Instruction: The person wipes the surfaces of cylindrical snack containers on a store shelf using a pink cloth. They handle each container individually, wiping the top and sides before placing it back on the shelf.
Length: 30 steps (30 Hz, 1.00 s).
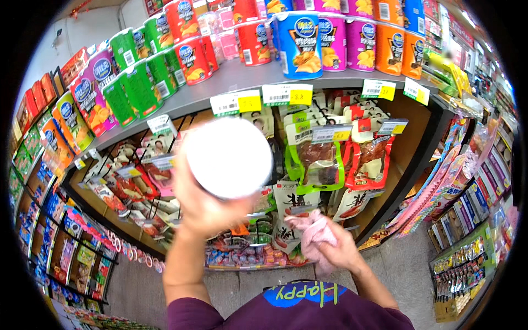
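Note:
My left hand [206, 212] is wrapped round a can [230, 157], lifted in front of the shelf edge. Its round white end faces me; the side of the can is hidden, and both hand and can are slightly blurred. Lower and to the right, my right hand [342, 250] grips a crumpled pink cloth [318, 236], which hangs down from the fingers. On the grey top shelf [242, 82] stand chip cans in colour groups: green cans [140, 88] at left, red cans [192, 59], a blue can [300, 47] set forward, purple cans [360, 44] and orange cans [389, 47].
Price tags [289, 94] line the shelf edge. Below hang packaged snacks [316, 159] on hooks, with small wrapped items [253, 257] in a low row. Stocked racks [74, 236] stand at left and a dark side panel [415, 170] at right. Grey floor tiles [407, 258] show underneath.

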Each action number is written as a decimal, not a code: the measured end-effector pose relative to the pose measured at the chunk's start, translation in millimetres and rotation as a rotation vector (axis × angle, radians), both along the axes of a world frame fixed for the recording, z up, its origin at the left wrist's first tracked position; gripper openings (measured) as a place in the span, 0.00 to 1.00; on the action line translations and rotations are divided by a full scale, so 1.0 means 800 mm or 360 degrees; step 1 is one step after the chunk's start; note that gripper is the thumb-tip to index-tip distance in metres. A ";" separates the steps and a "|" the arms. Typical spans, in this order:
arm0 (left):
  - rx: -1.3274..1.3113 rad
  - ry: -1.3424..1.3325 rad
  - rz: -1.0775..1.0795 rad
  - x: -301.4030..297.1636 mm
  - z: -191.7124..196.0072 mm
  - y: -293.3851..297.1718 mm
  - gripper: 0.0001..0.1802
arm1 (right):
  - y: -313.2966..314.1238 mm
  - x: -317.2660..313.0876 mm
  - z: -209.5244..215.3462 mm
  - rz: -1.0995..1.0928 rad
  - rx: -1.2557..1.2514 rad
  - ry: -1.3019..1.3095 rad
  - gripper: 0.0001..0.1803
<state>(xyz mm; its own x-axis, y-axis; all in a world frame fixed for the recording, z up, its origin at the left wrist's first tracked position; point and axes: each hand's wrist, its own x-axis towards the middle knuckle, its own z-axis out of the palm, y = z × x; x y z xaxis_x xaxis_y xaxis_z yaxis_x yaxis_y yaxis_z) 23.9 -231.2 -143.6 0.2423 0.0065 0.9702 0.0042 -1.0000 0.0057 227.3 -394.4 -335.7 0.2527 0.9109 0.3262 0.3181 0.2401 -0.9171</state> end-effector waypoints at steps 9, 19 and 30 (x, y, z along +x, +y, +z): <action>-0.1168 0.0240 0.0188 0.000 -0.190 -0.067 0.44 | 0.024 -0.007 0.080 0.0152 0.0474 -0.0161 0.40; -0.1190 0.0453 -0.0250 0.003 -0.237 -0.086 0.36 | 0.061 -0.057 0.076 0.0398 0.0004 -0.0473 0.38; -0.0816 0.0451 0.0044 -0.010 -0.183 -0.097 0.41 | 0.070 -0.042 0.075 0.0204 -0.0143 0.0581 0.14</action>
